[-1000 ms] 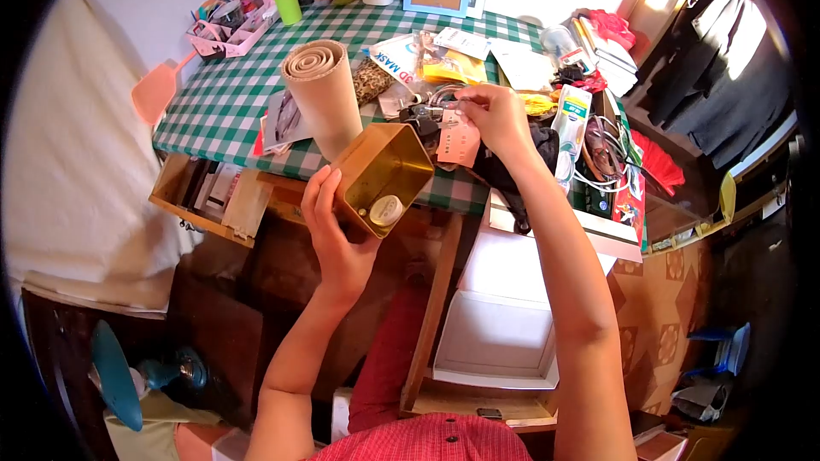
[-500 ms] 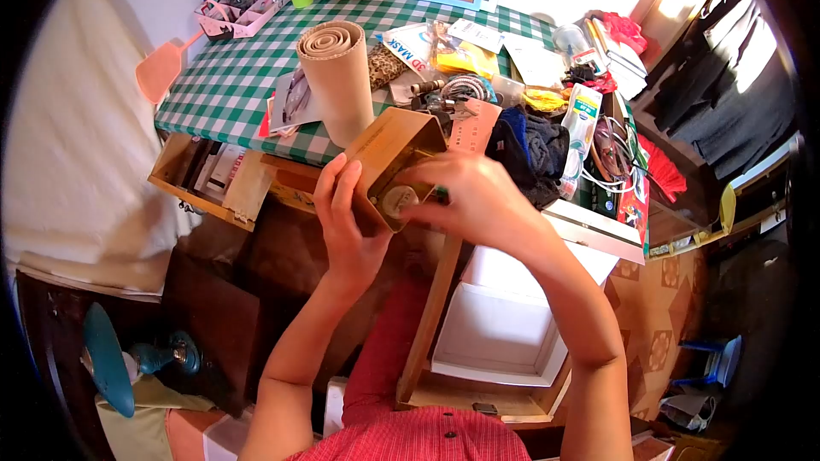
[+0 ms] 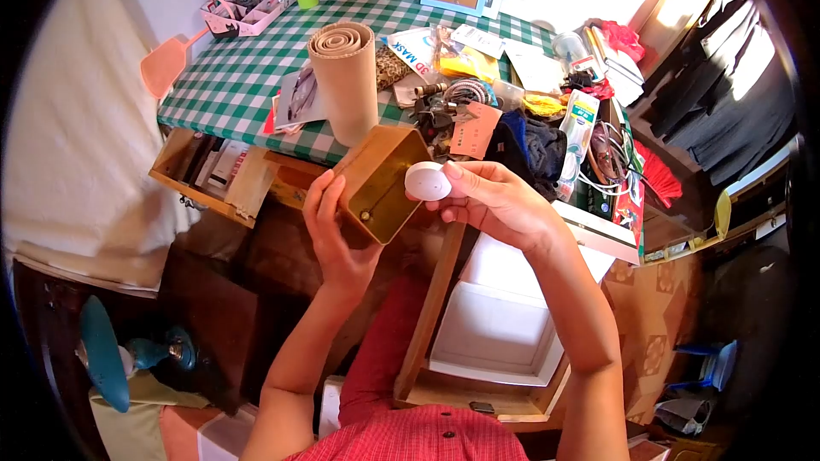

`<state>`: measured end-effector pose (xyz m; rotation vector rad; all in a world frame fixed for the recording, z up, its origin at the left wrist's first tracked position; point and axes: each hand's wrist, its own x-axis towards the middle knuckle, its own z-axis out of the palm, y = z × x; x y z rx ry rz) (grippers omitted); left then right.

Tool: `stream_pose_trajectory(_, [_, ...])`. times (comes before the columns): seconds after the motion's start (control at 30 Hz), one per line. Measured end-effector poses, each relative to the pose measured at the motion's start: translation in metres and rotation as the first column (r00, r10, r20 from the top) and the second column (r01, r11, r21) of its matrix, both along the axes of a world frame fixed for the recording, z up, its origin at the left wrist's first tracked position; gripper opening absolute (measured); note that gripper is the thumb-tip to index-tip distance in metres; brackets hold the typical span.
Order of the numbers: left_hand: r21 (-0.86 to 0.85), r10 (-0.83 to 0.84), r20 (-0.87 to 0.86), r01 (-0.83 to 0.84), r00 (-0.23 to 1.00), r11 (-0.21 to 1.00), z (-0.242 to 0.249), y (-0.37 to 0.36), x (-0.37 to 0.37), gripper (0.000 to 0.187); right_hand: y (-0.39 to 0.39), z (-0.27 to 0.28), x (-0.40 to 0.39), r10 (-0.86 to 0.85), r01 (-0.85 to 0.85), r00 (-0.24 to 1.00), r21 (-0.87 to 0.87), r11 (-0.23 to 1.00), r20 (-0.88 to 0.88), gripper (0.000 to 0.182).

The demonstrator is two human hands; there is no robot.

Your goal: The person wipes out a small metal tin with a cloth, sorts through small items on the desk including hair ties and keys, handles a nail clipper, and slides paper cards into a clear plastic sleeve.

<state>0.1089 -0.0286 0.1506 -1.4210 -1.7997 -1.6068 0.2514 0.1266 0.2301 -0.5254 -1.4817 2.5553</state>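
Note:
My left hand (image 3: 331, 220) grips a gold-brown box (image 3: 382, 183) from its left side, its open mouth tilted toward me. Inside the box, near the lower corner, lies a small round shiny thing (image 3: 366, 214). Between the thumb and fingers of my right hand (image 3: 491, 201) is a round white disc (image 3: 428, 181), held just outside the box's right rim. Behind the box, a roll of beige corrugated cardboard (image 3: 345, 85) stands upright on the checked tablecloth (image 3: 256, 68).
Cables, pouches and packets crowd the table's right side, with a pink card (image 3: 475, 130) among them. Below my right arm, an open drawer holds a white box (image 3: 491, 333). Another open drawer (image 3: 209, 172) juts out at left. A teal lamp (image 3: 104, 354) is at lower left.
My right hand has drawn the white disc out of the box and to the right. The box has shifted slightly left and down with my left hand.

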Motion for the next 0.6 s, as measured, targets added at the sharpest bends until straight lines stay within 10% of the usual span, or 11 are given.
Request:
stream_pose_trajectory(0.27, [-0.097, 0.185, 0.061, -0.179, 0.981, 0.979, -0.022, -0.047, -0.009, 0.089, -0.001, -0.015, -0.018, -0.239, 0.239, 0.971, 0.073, 0.968, -0.007, 0.035])
stream_pose_trajectory(0.33, [-0.132, 0.191, 0.169, -0.17, 0.967, 0.977, -0.027, -0.059, -0.007, 0.089, -0.004, -0.018, -0.035, -0.32, 0.179, 0.948, 0.836, 0.519, -0.004, 0.032])
stream_pose_trajectory(0.4, [-0.151, 0.205, 0.182, -0.178, 0.962, 0.972, -0.028, -0.065, -0.003, 0.09, -0.012, -0.029, -0.046, -0.399, 0.125, 0.912, 0.861, 0.493, 0.096, 0.028])
stream_pose_trajectory(0.47, [-0.141, 0.179, 0.235, -0.148, 0.955, 0.979, -0.028, -0.067, 0.002, 0.091, -0.003, -0.068, -0.065, -0.298, 0.167, 0.94, 0.986, -0.017, -0.164, 0.021])
stream_pose_trajectory(0.6, [-0.145, 0.162, 0.242, -0.13, 0.957, 0.981, -0.023, -0.066, 0.005, 0.093, 0.006, -0.082, -0.09, -0.259, 0.14, 0.95, 0.978, -0.157, -0.177, 0.013])
